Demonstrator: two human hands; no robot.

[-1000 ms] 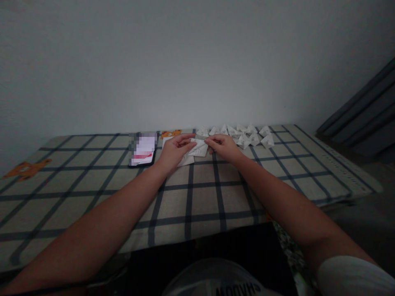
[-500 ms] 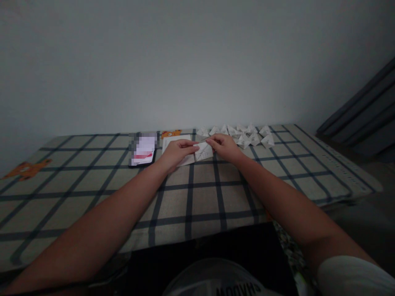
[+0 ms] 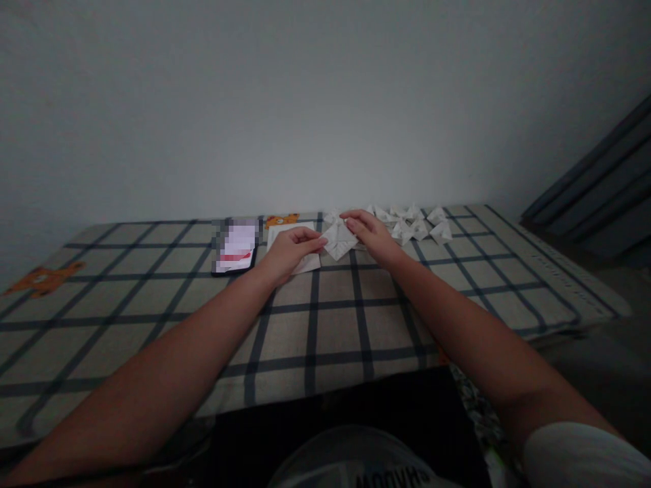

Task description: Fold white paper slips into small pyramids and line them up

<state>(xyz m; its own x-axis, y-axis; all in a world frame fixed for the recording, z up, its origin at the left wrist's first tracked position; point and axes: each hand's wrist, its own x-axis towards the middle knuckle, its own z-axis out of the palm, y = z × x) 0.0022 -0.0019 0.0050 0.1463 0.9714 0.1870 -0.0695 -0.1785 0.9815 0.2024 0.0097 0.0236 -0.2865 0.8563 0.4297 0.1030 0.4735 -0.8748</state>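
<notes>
A small piece of white folded paper (image 3: 338, 242) is held above the tablecloth, one corner pointing down towards me. My left hand (image 3: 293, 252) is closed, pinching the folded paper's left corner between thumb and fingers. At the paper's upper right edge, my right hand (image 3: 373, 234) has its thumb and fingertips closed on the corner. Under and behind my left hand lie flat white paper sheets (image 3: 310, 263), partly covered by it. Several folded white paper pieces (image 3: 418, 228) stand grouped just beyond my right hand, which hides some of them.
A phone (image 3: 237, 247) with a lit, partly blurred screen lies left of the sheets. The checked tablecloth (image 3: 336, 325) with orange bear prints covers the table, which meets a plain wall (image 3: 325, 108). A dark curtain (image 3: 605, 169) hangs at the far right.
The folded paper has turned from lying squarely to a diamond position, with a corner now facing me. My right hand has shifted slightly up and away; my left hand has stayed almost still.
</notes>
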